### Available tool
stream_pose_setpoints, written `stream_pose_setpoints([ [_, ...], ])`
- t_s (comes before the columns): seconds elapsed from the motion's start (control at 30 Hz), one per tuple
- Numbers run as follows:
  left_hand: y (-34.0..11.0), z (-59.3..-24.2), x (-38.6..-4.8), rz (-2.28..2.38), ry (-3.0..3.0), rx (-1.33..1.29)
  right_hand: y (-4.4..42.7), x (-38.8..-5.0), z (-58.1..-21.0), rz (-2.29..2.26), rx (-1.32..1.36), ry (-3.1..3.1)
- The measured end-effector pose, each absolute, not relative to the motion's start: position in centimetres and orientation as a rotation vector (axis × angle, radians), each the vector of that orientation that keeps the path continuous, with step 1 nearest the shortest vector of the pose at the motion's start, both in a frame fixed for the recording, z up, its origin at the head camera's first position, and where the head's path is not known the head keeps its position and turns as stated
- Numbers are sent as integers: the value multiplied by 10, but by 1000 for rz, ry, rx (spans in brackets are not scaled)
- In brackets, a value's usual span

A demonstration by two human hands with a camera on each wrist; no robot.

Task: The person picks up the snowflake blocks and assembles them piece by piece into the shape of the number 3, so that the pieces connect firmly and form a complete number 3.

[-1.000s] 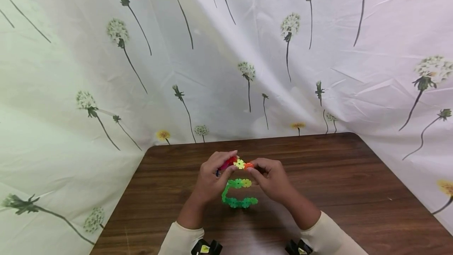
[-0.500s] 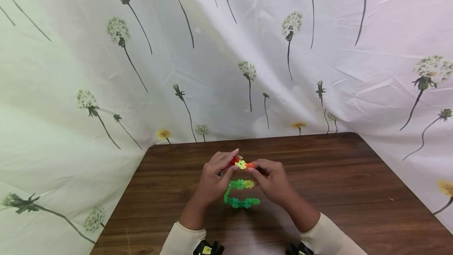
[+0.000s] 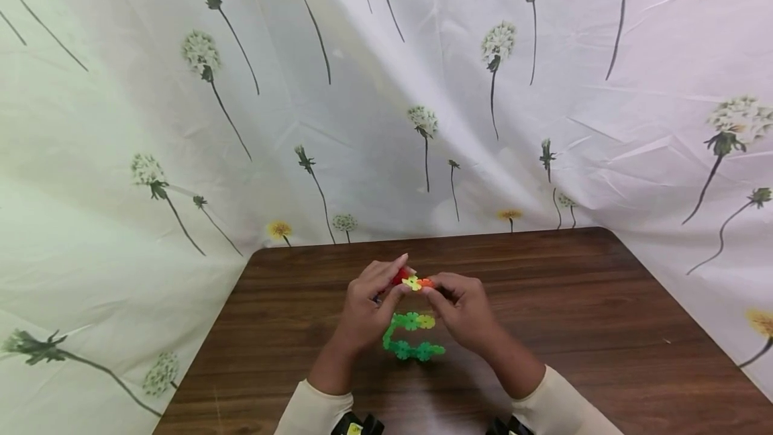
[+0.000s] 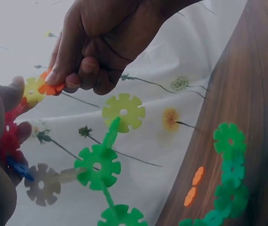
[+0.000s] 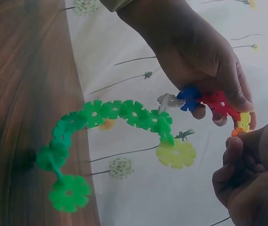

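Both hands meet above the table, working on a chain of notched plastic interlocking discs. My left hand (image 3: 365, 301) pinches a yellow disc (image 4: 34, 90) between thumb and fingers, with red discs (image 5: 220, 103) under its palm. My right hand (image 3: 466, 304) pinches an orange disc (image 3: 426, 283) that touches the yellow one; whether they are slotted together is hard to tell. Beyond the red, a blue disc (image 5: 189, 98) and a clear one (image 4: 42, 184) lead to a curved green run (image 3: 412, 352). Another yellow disc (image 5: 176, 153) hangs off the green part.
A dark wooden table (image 3: 290, 314) spreads beneath the hands. Two orange discs (image 4: 198, 176) appear against the wood in the left wrist view. Behind the table hangs a white cloth (image 3: 362, 119) printed with dandelions. Dark straps with devices (image 3: 356, 425) sit on both wrists.
The hands move very slightly right and keep their hold. The yellow disc between them tilts a little, and the green run hangs slightly lower and farther right.
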State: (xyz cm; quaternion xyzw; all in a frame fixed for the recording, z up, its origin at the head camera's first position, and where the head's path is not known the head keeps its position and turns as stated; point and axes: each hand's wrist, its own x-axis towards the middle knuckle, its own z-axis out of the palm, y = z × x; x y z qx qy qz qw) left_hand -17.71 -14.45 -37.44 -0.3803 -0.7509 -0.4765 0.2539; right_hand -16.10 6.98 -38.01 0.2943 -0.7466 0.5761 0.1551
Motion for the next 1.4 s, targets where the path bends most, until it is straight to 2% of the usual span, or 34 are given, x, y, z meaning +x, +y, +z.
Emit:
stream_pose_setpoints([
  [0.67, -144, -366, -178, -1189, -2091, -923, 81, -175, -383, 1720, 875, -2259],
  [1.0, -145, -353, -183, -1177, -2189, -972, 99, -202, -402, 1700, 566, -2410],
  [1.4, -138, -341, -181, -1164, -2374, -965, 106, -225, -434, 1672, 383, -2546],
])
